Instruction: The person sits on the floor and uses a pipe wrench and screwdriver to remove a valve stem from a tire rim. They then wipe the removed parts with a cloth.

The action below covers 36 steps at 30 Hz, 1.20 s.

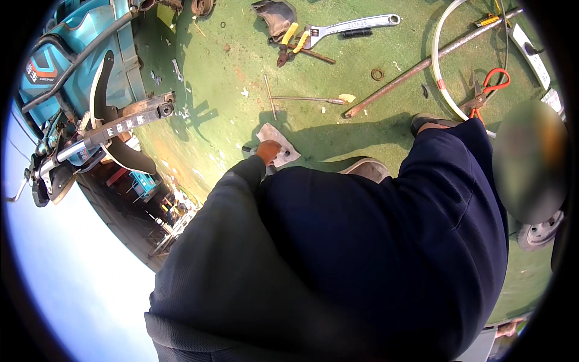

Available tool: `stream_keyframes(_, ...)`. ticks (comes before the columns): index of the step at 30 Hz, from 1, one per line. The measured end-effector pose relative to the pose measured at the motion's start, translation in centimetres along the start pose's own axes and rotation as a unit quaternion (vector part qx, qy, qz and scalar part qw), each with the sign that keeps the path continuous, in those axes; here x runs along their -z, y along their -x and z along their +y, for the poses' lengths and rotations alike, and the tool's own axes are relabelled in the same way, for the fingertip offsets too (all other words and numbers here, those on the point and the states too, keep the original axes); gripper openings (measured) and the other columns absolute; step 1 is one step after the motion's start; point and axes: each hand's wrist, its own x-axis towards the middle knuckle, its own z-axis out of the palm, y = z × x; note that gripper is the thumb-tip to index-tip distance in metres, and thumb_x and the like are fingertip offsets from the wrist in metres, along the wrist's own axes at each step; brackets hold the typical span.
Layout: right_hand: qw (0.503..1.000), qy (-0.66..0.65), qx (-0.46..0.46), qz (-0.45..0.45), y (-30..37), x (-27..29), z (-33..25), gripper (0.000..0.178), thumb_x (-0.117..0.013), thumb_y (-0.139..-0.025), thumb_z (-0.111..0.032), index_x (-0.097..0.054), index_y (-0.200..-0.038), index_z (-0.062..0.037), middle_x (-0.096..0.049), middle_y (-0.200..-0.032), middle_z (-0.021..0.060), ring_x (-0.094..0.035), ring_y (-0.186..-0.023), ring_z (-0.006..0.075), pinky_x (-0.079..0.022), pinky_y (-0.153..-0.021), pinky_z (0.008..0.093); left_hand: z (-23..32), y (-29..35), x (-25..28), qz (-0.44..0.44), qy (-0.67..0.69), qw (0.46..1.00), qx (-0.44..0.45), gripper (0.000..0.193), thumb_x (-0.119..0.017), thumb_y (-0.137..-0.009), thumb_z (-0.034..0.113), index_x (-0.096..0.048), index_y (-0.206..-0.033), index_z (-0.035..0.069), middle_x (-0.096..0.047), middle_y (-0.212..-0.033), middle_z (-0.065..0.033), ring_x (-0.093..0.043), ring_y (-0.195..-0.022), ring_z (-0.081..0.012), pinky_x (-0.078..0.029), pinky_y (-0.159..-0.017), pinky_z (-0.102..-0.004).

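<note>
My left hand (269, 152), at the end of a dark grey sleeve, reaches down to a whitish cloth or paper sheet (284, 139) on the green floor. Its fingers are curled closed over the sheet. A short dark rod end (246, 149) sticks out to the left of the hand; whether the fingers grip it cannot be made out. On the sheet, just right of the hand, sits a small dark piece (287, 153). My right hand does not show. Beyond the sheet lie a thin rod with a yellowish end (313, 99) and a thin stick (269, 96).
Farther off lie an adjustable wrench (356, 24), yellow-handled pliers (292, 43) and a small ring (377, 74). A rusty pipe (416, 68), pale hose (436, 48) and red-handled scissors (480, 96) are at the right. A turquoise vehicle (81, 66) stands left, its fork (120, 125) jutting inward.
</note>
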Motion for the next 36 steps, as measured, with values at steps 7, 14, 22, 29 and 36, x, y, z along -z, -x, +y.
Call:
stream_keyframes(7,0.996,-0.046,-0.068,0.018,2.2,-0.7,4.1,0.059,-0.088,-0.075,-0.046,-0.076,-0.108,0.0015,-0.078,-0.108,0.0214,-0.076,-0.101,0.0384,-0.060,-0.085,0.0493,-0.2,-4.4,-0.6,0.064,0.137,0.984,0.092,0.027,-0.067,-0.098,0.025,-0.066,-0.124,0.021,-0.062,-0.121,-0.0008,-0.063,-0.105,-0.0248,-0.056,-0.087,-0.0494)
stream_keyframes(14,0.981,-0.124,-0.145,0.029,5.3,-1.2,4.5,0.064,-0.098,-0.065,-0.049,-0.078,-0.099,0.0013,-0.078,-0.108,0.0222,-0.076,-0.103,0.0387,-0.061,-0.087,0.0471,11.8,-3.1,-0.1,0.134,-0.292,0.944,-0.069,0.024,-0.068,-0.096,0.026,-0.070,-0.112,0.008,-0.068,-0.112,-0.0099,-0.066,-0.101,-0.0234,-0.056,-0.090,-0.0431)
stream_keyframes(22,0.967,-0.187,-0.171,0.019,5.6,-0.8,5.4,0.058,-0.098,-0.064,-0.045,-0.081,-0.102,-0.0045,-0.079,-0.112,0.0163,-0.076,-0.107,0.0330,-0.062,-0.089,0.0424,45.7,9.1,-52.1,0.051,-0.528,0.256,-0.808,0.028,-0.055,-0.096,0.011,-0.074,-0.117,0.008,-0.075,-0.117,-0.0111,-0.073,-0.110,-0.0244,-0.059,-0.094,-0.0359)
stream_keyframes(29,0.962,-0.221,-0.159,0.031,5.7,-3.1,5.4,0.057,-0.096,-0.065,-0.048,-0.080,-0.096,-0.0029,-0.078,-0.105,0.0189,-0.076,-0.103,0.0352,-0.061,-0.086,0.0436,45.4,6.4,-53.6,0.076,-0.467,0.247,-0.845,0.028,-0.055,-0.099,0.013,-0.074,-0.118,0.008,-0.076,-0.116,-0.0095,-0.074,-0.108,-0.0244,-0.059,-0.093,-0.0358)
stream_keyframes(36,0.969,-0.196,-0.152,0.020,5.9,-2.6,5.2,0.056,-0.095,-0.067,-0.048,-0.080,-0.096,-0.0020,-0.078,-0.104,0.0186,-0.076,-0.102,0.0353,-0.061,-0.086,0.0431,45.7,9.9,-52.9,0.042,-0.579,0.275,-0.766,0.028,-0.054,-0.100,0.014,-0.074,-0.118,0.006,-0.076,-0.115,-0.0136,-0.074,-0.107,-0.0272,-0.059,-0.094,-0.0373)
